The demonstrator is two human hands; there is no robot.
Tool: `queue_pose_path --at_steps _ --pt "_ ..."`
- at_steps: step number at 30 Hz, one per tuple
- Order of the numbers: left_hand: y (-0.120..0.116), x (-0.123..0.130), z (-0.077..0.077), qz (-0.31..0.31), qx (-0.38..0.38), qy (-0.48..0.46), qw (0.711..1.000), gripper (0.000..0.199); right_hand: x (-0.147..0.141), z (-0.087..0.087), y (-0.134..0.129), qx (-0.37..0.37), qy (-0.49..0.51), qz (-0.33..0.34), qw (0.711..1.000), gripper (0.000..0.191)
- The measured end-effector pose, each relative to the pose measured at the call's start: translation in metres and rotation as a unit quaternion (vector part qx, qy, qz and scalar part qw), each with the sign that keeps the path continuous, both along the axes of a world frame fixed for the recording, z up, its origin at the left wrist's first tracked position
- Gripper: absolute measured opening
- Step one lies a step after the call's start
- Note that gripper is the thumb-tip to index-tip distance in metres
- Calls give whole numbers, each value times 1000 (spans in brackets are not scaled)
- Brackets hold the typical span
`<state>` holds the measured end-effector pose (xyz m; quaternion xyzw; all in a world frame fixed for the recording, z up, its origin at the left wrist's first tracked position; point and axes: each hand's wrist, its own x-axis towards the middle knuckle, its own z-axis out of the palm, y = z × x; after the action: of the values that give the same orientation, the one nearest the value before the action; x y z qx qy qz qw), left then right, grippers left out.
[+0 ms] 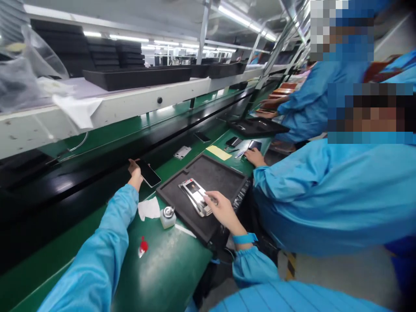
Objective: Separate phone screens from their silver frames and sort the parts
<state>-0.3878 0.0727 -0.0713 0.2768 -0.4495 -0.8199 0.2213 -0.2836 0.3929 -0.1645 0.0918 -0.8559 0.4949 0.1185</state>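
Observation:
Out over the dark belt along the bench, my left hand [135,174] grips a smartphone [148,174] with a black screen and a light edge. A small stack of silver phone housings [196,196] lies in a black foam tray [224,173]. My right hand [225,211] is at the near right edge of that stack, its fingers bent onto the top housing. A blue band circles my right wrist. Left of the tray are a white cloth [149,208], a small bottle with a metal top [168,216] and a red-and-white item [143,247].
A silver phone part [182,152], a dark phone [202,137] and a yellow paper [219,152] lie beyond the tray. To the right, a co-worker's hand [255,157] touches a dark phone. Another black tray [258,126] stands farther along. A shelf [130,107] holds black trays above.

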Motion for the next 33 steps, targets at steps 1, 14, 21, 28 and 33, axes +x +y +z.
queue_pose_path --at_steps 1,14,21,28,33 --pt "8 -14 -3 0 -11 -5 1000 36 -11 -8 5 9 6 -12 1000 54" --pt "72 -153 -49 -107 -412 -150 892 60 -22 -56 14 247 9 -58 967 46" --pt "153 -232 -91 -302 -569 -169 746 103 -22 -67 22 181 -12 -76 980 49" --pt "140 -219 -80 -313 -582 -108 743 79 -23 -63 23 142 -59 -134 979 53" --pt "68 -133 -36 -243 -506 -1 828 84 -23 -60 19 71 -57 -197 976 65"
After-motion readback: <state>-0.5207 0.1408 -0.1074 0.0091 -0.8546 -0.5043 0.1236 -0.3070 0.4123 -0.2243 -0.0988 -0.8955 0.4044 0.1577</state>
